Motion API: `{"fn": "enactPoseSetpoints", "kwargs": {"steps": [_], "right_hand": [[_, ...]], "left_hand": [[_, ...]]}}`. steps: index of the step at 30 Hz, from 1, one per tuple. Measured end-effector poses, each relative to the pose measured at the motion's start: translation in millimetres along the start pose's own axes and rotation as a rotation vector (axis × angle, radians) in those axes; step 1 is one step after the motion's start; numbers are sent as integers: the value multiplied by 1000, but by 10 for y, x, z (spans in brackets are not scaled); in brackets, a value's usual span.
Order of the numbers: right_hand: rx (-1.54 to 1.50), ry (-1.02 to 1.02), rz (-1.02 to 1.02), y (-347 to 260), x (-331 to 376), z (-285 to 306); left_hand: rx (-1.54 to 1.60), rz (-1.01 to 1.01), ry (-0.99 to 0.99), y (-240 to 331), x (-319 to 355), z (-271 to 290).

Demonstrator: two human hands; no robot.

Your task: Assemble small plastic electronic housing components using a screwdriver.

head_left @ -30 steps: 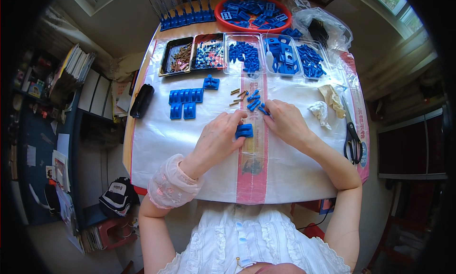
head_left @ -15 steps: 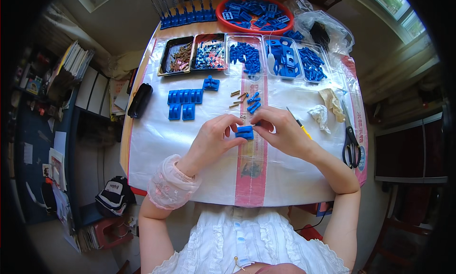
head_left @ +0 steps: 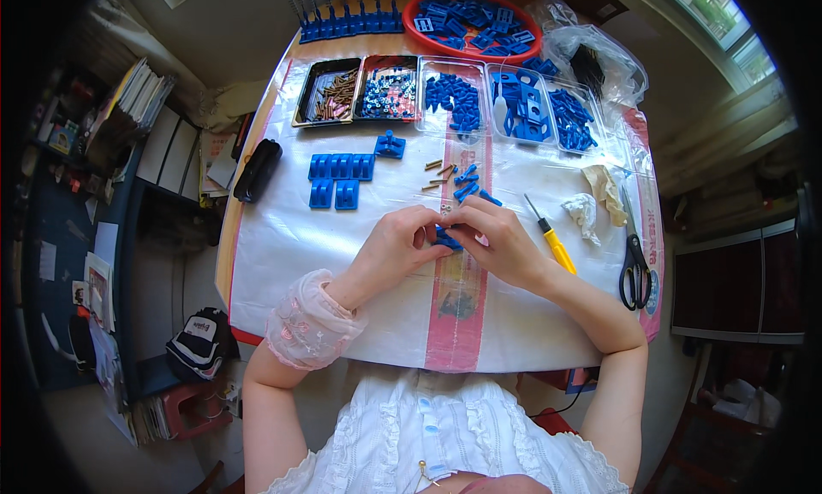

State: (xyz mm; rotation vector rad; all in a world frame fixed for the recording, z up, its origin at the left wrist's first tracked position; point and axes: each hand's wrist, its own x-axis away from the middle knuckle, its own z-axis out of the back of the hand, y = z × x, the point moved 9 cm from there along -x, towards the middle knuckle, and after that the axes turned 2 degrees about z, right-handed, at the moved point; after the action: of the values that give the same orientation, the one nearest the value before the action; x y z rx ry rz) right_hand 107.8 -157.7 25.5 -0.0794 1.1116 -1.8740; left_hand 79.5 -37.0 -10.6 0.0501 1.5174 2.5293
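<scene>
Centre of frame: left hand and right hand meet, fingertips pinched together on one small blue plastic part, mostly hidden between them. Six flat blue blocks sit upper left of the hands; one yellow-handled screwdriver to their right; one pair of black scissors at right edge. Top row: five trays hold brass pins, mixed bits, blue parts; red bowl holds more blue parts, uncountable.

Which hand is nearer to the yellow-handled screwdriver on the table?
Right. The right hand is just left of the yellow-handled screwdriver, close beside its shaft. The left hand is farther left, beyond the small blue part that both hands pinch.
</scene>
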Motion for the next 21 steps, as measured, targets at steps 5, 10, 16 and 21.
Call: {"fn": "enactPoseSetpoints", "kwargs": {"steps": [5, 10, 16, 21], "right_hand": [[76, 2, 68, -4, 36, -35], [131, -11, 126, -72, 42, -66], [47, 16, 106, -1, 26, -42], [40, 10, 101, 47, 83, -92]], "left_hand": [[-1, 1, -8, -11, -4, -7], [-3, 0, -1, -16, -5, -3], [-8, -1, -7, -25, -5, -6], [10, 3, 12, -30, -11, 6]]}}
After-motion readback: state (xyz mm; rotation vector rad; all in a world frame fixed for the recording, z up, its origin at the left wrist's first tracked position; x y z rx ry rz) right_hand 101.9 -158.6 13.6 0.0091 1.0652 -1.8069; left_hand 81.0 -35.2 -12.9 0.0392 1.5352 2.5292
